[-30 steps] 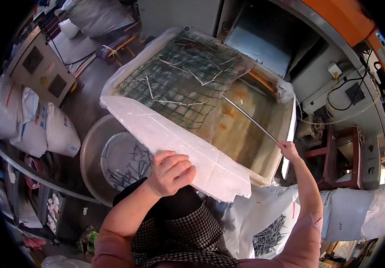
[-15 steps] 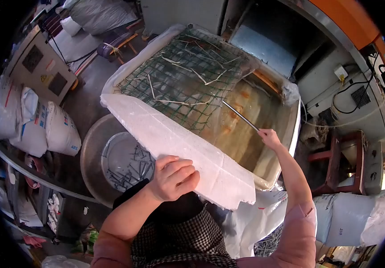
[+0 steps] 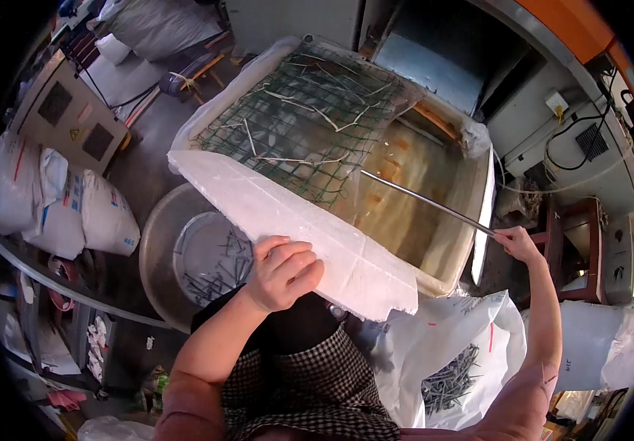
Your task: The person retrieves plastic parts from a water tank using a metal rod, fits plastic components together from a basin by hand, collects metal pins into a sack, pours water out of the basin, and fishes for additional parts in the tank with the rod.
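My left hand (image 3: 285, 273) is closed over the near edge of a white foam board (image 3: 361, 268), which leans along the near side of a water-filled tub (image 3: 445, 285). With my right hand (image 3: 520, 244) I grip the end of a thin metal rod (image 3: 434, 204). The rod slants over the right part of the tub, its far tip at the edge of a green mesh (image 3: 287, 103); what that tip touches is hidden. Pale strips (image 3: 313, 114) lie across the mesh, which covers the tub's left part.
A round basin (image 3: 156, 268) with grey, nail-like pieces stands left of my knees. An open white sack (image 3: 405, 367) with similar pieces (image 3: 449, 378) is at my right. Full sacks (image 3: 107, 213) stand at left, a reddish frame (image 3: 589, 250) at right.
My right hand has moved right and slightly down, drawing the rod outward so more of it shows. My left hand remains on the foam board. More of the open sack is visible.
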The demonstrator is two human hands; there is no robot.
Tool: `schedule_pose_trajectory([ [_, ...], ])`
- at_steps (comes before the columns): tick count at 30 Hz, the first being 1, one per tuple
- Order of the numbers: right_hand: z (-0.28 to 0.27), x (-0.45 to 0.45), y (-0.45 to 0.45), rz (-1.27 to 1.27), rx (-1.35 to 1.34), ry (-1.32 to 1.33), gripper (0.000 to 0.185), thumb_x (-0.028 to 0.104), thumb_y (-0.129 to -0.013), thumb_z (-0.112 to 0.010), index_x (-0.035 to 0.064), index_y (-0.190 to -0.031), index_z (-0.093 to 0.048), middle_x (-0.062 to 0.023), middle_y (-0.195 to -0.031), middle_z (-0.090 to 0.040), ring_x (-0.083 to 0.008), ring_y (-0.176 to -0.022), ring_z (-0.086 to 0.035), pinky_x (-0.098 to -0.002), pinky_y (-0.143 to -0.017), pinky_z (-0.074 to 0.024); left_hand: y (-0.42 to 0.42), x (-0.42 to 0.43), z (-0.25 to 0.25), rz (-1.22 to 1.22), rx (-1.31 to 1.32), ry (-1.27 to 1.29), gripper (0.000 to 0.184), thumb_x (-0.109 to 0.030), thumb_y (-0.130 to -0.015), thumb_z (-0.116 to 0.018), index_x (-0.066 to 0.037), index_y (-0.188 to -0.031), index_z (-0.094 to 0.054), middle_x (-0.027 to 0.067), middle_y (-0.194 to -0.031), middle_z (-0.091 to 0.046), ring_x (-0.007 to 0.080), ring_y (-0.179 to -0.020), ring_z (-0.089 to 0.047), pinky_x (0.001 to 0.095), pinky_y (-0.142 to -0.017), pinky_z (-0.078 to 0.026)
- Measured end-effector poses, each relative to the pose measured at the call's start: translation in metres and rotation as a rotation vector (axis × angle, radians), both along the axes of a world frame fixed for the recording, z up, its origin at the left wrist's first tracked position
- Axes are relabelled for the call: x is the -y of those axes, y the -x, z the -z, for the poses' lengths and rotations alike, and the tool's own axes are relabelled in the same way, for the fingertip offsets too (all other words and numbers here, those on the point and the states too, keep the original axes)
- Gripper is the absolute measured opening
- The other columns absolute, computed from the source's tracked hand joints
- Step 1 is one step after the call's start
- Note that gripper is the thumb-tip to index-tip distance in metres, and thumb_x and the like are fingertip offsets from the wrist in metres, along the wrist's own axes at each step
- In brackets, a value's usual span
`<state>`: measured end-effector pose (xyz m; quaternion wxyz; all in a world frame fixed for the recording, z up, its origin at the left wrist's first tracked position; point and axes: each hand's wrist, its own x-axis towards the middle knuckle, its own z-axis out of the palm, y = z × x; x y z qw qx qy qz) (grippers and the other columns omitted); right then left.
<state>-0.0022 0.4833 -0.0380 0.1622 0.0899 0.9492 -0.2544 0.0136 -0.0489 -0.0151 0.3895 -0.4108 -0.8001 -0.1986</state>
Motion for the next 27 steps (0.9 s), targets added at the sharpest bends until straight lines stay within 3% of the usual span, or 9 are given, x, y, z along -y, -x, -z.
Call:
schedule_pose_trajectory([
  [2,0.019,-0.002,0.001,-0.049,-0.024,0.044,0.024,0.019,-0.086,-0.06,0.001,-0.101,-0.065,0.0008,-0.054,-0.047,-0.0058,-0.048,-0.041,-0.0248,-0.044,-0.0349,0.0,0.0,0.0,0.003,0.0,-0.001,0.009,-0.012,-0.068,-0.06,-0.014,-0.076,-0.058,-0.003,-0.08,-0.055,0.0129,-0.083,-0.057,0.032,-0.086,-0.035],
  [4,0.038,0.016,0.01,-0.055,-0.02,0.091,0.024,0.022,-0.083,-0.061,0.0038,-0.098,-0.065,-0.0044,-0.057,-0.055,-0.0092,-0.054,-0.046,-0.029,-0.052,-0.0428,-0.001,0.0,-0.001,-0.001,0.001,-0.004,0.009,-0.012,-0.068,-0.059,-0.014,-0.076,-0.058,-0.003,-0.08,-0.055,0.0131,-0.083,-0.057,0.0318,-0.086,-0.035],
  [6,0.054,0.041,0.024,-0.073,-0.054,0.059,0.024,0.023,-0.083,-0.061,0.0044,-0.098,-0.066,-0.0086,-0.055,-0.053,-0.0106,-0.052,-0.046,-0.0292,-0.051,-0.0425,-0.001,0.0,-0.002,0.008,0.003,-0.01,0.007,-0.013,-0.069,-0.059,-0.012,-0.077,-0.06,-0.0022,-0.077,-0.058,0.0141,-0.08,-0.057,0.0334,-0.085,-0.034],
  [9,0.083,0.066,0.042,-0.007,0.033,0.105,0.025,0.024,-0.083,-0.061,0.0054,-0.099,-0.066,-0.0091,-0.055,-0.053,-0.0122,-0.051,-0.047,-0.03,-0.051,-0.0429,-0.001,0.003,-0.001,0.013,0.016,-0.016,0.008,-0.011,-0.069,-0.06,-0.012,-0.077,-0.06,-0.0025,-0.078,-0.058,0.0137,-0.08,-0.057,0.0328,-0.085,-0.034],
  [17,0.114,0.123,0.071,-0.014,-0.043,0.142,0.026,0.024,-0.085,-0.059,0.0046,-0.1,-0.065,-0.0149,-0.07,-0.061,-0.0185,-0.062,-0.056,-0.0321,-0.062,-0.0458,0.001,0.003,0.004,0.038,0.012,-0.003,0.013,-0.008,-0.067,-0.062,-0.014,-0.079,-0.06,-0.0034,-0.079,-0.059,0.013,-0.08,-0.057,0.0318,-0.085,-0.034],
  [22,0.138,0.139,0.088,-0.021,-0.047,0.169,0.024,0.023,-0.085,-0.058,0.0042,-0.099,-0.064,-0.0154,-0.071,-0.061,-0.0217,-0.064,-0.057,-0.0334,-0.063,-0.0459,0.002,0.0,0.004,0.027,0.017,-0.008,0.013,-0.009,-0.067,-0.062,-0.013,-0.079,-0.061,-0.0024,-0.081,-0.059,0.0132,-0.081,-0.057,0.0321,-0.085,-0.034],
  [27,0.099,0.134,0.07,-0.027,-0.062,0.074,0.025,0.022,-0.084,-0.058,0.0064,-0.102,-0.063,-0.0182,-0.075,-0.062,-0.0261,-0.065,-0.058,-0.0347,-0.066,-0.0462,0.002,0.002,0.003,0.025,0.021,0.003,0.011,-0.011,-0.069,-0.061,-0.012,-0.08,-0.061,-0.0018,-0.082,-0.059,0.0142,-0.081,-0.057,0.033,-0.085,-0.034],
])
